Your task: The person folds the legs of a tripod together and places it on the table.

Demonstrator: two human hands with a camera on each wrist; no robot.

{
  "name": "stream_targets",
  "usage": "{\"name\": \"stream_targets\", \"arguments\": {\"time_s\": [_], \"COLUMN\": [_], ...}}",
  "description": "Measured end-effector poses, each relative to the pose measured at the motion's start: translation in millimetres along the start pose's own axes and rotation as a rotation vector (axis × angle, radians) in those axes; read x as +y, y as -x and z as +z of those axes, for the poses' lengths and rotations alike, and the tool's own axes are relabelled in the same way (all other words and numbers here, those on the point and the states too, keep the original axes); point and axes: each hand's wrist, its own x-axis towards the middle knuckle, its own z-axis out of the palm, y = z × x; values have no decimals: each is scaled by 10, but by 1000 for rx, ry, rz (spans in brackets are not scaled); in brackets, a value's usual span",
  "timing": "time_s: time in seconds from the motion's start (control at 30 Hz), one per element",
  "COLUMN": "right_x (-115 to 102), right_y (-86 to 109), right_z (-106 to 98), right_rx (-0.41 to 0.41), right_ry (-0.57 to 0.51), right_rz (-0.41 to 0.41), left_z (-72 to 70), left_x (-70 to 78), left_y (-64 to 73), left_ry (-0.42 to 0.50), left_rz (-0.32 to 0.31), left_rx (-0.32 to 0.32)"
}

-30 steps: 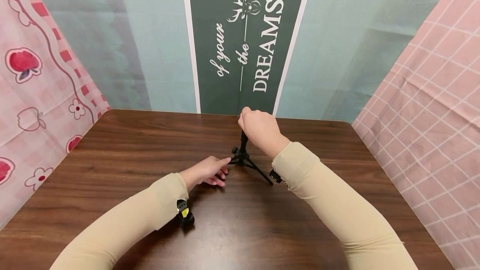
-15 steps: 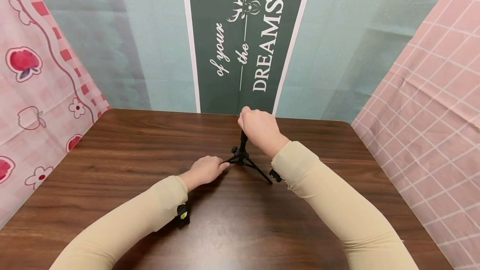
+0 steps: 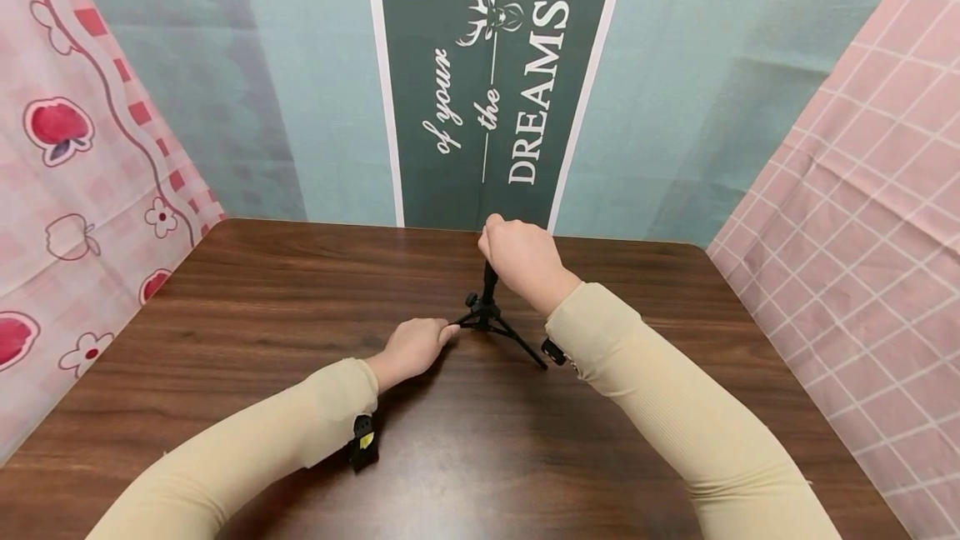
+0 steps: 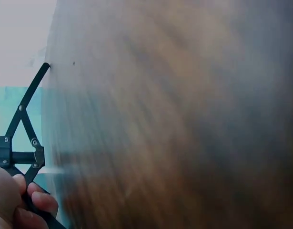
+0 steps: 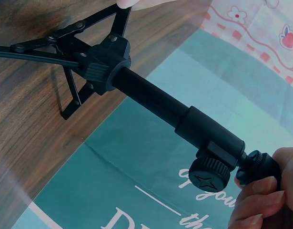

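Note:
A small black tripod (image 3: pixel 487 307) stands upright on the brown wooden table with its legs spread. My right hand (image 3: pixel 521 261) grips the head at its top; the right wrist view shows fingers (image 5: pixel 260 205) curled round the ball head (image 5: pixel 256 167), below a ribbed knob (image 5: pixel 209 174) on the column (image 5: pixel 156 98). Low on the left, my left hand (image 3: pixel 411 348) pinches one leg. In the left wrist view, the left fingers (image 4: pixel 41 200) wrap round that leg, near the brace (image 4: pixel 37 155). Another leg (image 3: pixel 525 346) points toward the front right.
The wooden table (image 3: pixel 480 457) reaches to a teal and dark green cloth backdrop (image 3: pixel 330 107) behind the tripod. A fruit-patterned pink cloth (image 3: pixel 82 215) hangs at the left, a pink grid cloth (image 3: pixel 862 190) at the right. Black camera straps (image 3: pixel 363 440) sit at both wrists.
My left hand's fingers, earlier partly spread beside the tripod's leg, have closed round it. The right hand keeps its grip on top, and the tripod stays in place.

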Motion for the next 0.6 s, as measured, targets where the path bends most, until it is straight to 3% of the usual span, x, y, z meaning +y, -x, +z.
{"name": "stream_targets", "arguments": {"time_s": [0.6], "right_x": [17], "right_y": [7], "right_z": [15], "right_rx": [20], "right_ry": [3], "right_rz": [-2], "left_z": [33], "left_x": [5], "left_y": [13], "left_ry": [71], "left_rz": [9], "left_rx": [34]}}
